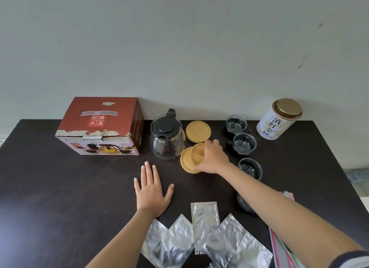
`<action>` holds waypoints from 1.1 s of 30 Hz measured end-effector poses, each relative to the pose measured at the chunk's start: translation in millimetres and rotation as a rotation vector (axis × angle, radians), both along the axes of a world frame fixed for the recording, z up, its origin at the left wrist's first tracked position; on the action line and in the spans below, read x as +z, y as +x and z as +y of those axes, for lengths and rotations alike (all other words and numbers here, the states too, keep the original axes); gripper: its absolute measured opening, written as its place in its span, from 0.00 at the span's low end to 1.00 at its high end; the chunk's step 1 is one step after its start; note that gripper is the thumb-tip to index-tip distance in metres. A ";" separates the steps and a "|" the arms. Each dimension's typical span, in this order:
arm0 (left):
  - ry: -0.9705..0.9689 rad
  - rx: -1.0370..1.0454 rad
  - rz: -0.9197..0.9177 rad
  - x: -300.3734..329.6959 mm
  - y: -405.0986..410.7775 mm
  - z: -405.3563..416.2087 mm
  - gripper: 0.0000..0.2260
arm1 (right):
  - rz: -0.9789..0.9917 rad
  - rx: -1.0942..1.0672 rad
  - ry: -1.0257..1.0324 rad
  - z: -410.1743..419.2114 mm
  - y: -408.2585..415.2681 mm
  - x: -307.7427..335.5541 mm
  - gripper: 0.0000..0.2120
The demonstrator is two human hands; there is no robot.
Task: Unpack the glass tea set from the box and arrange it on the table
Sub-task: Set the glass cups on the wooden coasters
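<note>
Closed over the upper bamboo coaster, my right hand lifts it tilted off the lower coaster, beside the teapot. Glass cups wait to its right; my left hand lies flat and empty on the worktop.

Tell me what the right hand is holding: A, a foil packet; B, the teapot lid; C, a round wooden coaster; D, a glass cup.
C: the right hand grips a round wooden coaster, tilted over another coaster lying beside the glass teapot.
</note>
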State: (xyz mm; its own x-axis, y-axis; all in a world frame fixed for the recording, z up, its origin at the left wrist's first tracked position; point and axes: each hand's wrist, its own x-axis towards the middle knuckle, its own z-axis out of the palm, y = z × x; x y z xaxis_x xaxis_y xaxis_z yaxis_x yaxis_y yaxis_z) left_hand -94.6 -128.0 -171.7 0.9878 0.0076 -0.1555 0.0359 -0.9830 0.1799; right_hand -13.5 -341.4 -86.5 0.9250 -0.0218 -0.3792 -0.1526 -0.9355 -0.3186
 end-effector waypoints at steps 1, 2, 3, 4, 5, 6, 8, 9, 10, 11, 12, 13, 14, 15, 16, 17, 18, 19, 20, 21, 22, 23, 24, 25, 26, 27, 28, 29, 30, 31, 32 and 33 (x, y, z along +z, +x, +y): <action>0.000 -0.001 0.001 -0.1 -0.1 0.0 0.40 | 0.015 0.033 -0.034 -6.3 0.6 3.6 0.47; 0.002 -0.002 0.002 -0.4 0.0 -0.1 0.40 | 0.034 0.069 -0.076 -11.9 0.9 7.2 0.49; 0.004 -0.003 0.004 -0.5 0.1 -0.3 0.40 | 0.052 0.103 -0.122 -16.6 0.8 10.4 0.49; 0.003 -0.002 0.003 -0.1 0.1 -0.4 0.40 | 0.067 0.134 -0.164 -20.0 0.5 12.9 0.47; 0.000 0.000 0.001 -0.1 0.1 -0.5 0.40 | 0.081 0.158 -0.201 -22.4 -0.3 14.6 0.46; 0.001 0.000 0.000 0.5 0.2 -0.6 0.40 | 0.096 0.178 -0.232 -23.8 -1.4 15.6 0.45; 0.014 -0.004 0.011 0.3 0.1 -0.4 0.41 | 0.122 0.210 -0.282 -25.1 -3.8 14.8 0.44; 0.016 -0.005 0.014 0.4 0.1 -0.3 0.41 | 0.123 0.223 -0.301 -25.4 -4.9 13.8 0.43; 0.013 -0.004 0.012 0.6 0.1 -0.3 0.41 | 0.114 0.235 -0.317 -25.7 -5.8 12.9 0.43; 0.011 -0.002 0.010 1.1 0.1 -0.4 0.41 | 0.095 0.250 -0.332 -26.0 -6.2 12.3 0.42; 0.012 -0.001 0.012 1.2 -0.1 -0.5 0.41 | 0.076 0.268 -0.348 -26.4 -6.1 12.1 0.41; 0.016 -0.002 0.016 1.5 -0.3 -0.7 0.41 | 0.061 0.286 -0.364 -26.9 -5.5 12.0 0.40; 0.020 -0.002 0.018 1.7 -0.6 -0.7 0.41 | 0.055 0.297 -0.379 -27.4 -4.8 12.1 0.40; 0.023 -0.002 0.020 1.8 -0.6 -0.7 0.41 | 0.056 0.301 -0.391 -27.8 -4.0 12.2 0.40; 0.026 -0.002 0.020 2.1 -0.5 -0.8 0.41 | 0.062 0.302 -0.401 -28.0 -3.1 12.2 0.40; 0.028 -0.002 0.022 2.3 -0.4 -0.9 0.41 | 0.068 0.297 -0.407 -28.2 -2.4 11.8 0.40; 0.030 -0.003 0.021 2.4 -0.3 -1.0 0.41 | 0.074 0.292 -0.410 -28.6 -2.3 11.8 0.40; 0.030 -0.003 0.019 2.8 -0.2 -1.3 0.41 | 0.077 0.290 -0.412 -28.7 -2.4 11.8 0.41; 0.027 -0.002 0.016 2.6 -0.2 -1.3 0.41 | 0.078 0.295 -0.419 -28.9 -2.8 11.7 0.41; 0.020 -0.001 0.011 2.8 -0.2 -1.3 0.41 | 0.079 0.302 -0.429 -29.1 -3.1 11.4 0.40; 0.011 0.001 0.004 2.7 -0.3 -1.2 0.41 | 0.083 0.308 -0.437 -29.2 -3.5 11.1 0.39; 0.005 0.001 0.000 2.5 -0.1 -1.2 0.41 | 0.091 0.308 -0.440 -29.3 -3.9 10.3 0.38; 0.005 0.000 -0.001 2.3 -0.5 -1.2 0.41 | 0.101 0.302 -0.438 -29.2 -4.4 9.7 0.39; 0.006 0.000 -0.003 2.0 -0.4 -1.2 0.41 | 0.109 0.298 -0.436 -29.3 -4.5 9.2 0.40; 0.003 0.001 -0.007 1.7 -0.4 -1.3 0.41 | 0.114 0.300 -0.438 -29.1 -4.4 9.8 0.41; 0.001 0.002 -0.008 1.5 -0.5 -1.3 0.41 | 0.117 0.300 -0.432 -28.9 -3.9 11.2 0.42; 0.003 0.001 -0.004 1.1 -0.5 -1.3 0.41 | 0.119 0.296 -0.412 -28.5 -2.4 13.5 0.40; 0.008 -0.001 -0.002 1.0 -0.3 -1.3 0.41 | 0.115 0.280 -0.374 -27.9 0.7 15.8 0.36; 0.011 -0.001 -0.003 0.4 -0.3 -1.0 0.41 | 0.097 0.254 -0.316 -26.8 4.9 18.7 0.30; 0.014 -0.002 -0.004 0.5 -0.1 -1.0 0.41 | 0.070 0.219 -0.249 -25.1 10.5 21.0 0.23; 0.017 -0.001 -0.004 0.1 -0.3 -1.1 0.41 | 0.034 0.185 -0.182 -22.5 17.4 22.4 0.20; 0.017 -0.001 -0.005 -0.3 -0.4 -1.1 0.41 | -0.003 0.155 -0.124 -19.3 25.2 22.0 0.19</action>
State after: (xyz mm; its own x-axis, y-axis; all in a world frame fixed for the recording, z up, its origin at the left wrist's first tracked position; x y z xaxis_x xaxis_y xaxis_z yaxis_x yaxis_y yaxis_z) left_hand -95.0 -129.1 -172.1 0.9885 0.0090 -0.1508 0.0339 -0.9859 0.1636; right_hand 11.7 -360.6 -64.5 0.9220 0.0749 -0.3799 -0.0027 -0.9798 -0.1997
